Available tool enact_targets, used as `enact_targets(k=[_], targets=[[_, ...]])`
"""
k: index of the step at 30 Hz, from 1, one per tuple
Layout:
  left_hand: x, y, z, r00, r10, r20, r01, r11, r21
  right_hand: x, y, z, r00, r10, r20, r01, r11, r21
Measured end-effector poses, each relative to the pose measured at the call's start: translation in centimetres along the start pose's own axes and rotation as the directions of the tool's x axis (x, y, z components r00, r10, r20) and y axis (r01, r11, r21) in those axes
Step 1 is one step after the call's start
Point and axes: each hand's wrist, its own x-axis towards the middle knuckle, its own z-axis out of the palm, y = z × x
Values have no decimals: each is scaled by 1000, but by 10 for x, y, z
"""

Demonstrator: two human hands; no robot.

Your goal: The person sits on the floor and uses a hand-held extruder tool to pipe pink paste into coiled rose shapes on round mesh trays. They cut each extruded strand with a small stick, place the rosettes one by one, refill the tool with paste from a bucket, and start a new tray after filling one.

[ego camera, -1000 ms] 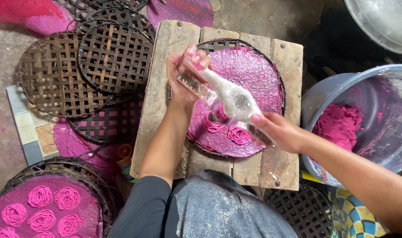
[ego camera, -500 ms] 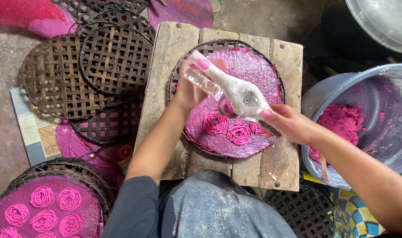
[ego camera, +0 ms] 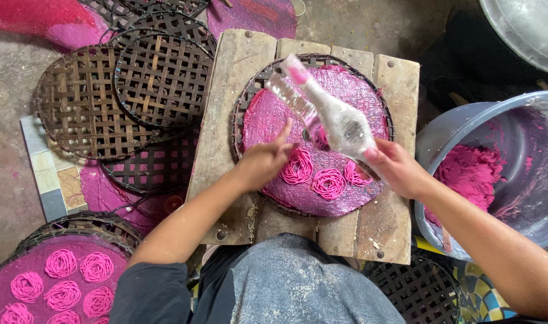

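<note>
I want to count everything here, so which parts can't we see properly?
Head view only:
- Nozzle of the clear press: hidden behind the right hand.
- Bucket of pink dough: cut off by the right edge.
- Tray of pink coils: cut off at the bottom-left corner.
- Lower woven trays: partly covered by those stacked above.

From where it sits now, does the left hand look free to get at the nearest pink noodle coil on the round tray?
Probably yes: the left hand lies beside the noodle coil, nothing between; the press is held above by the right hand.
</note>
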Motion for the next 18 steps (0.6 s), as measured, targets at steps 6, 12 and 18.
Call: enact_targets(k=[6,12,18], targets=[[0,-1,-26,969,-11,-247,-28,987,-157,9,2,-3,984,11,175,-32,992,119],[57,-17,-46,791,402,-461,-350,-320,-880,28,-48,5,828,124,548,-291,929,229],[84,-45,-72,777,263,-572,-403,-490,-773,53,-100,25,957,244,159,-197,945,-260]])
